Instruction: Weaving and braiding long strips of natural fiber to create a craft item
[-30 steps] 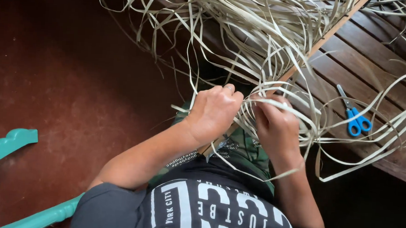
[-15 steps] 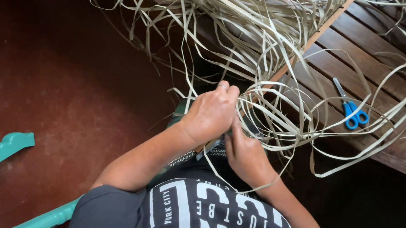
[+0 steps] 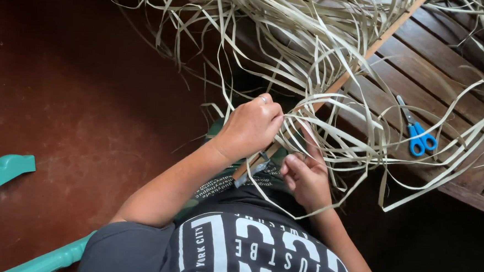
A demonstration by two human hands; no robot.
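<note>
The left hand [image 3: 249, 126] is closed in a loose fist, its fingers pressed together around some pale leaf strips [image 3: 309, 109] beside a long wooden stick [image 3: 362, 57]. Just below, the right hand [image 3: 305, 175] is half open, with fingers curled and thumb touching 1 thin strip. The big tangle of strips lies over the dark wooden bench [image 3: 449, 75], where blue scissors [image 3: 417, 134] rest well apart from both hands
</note>
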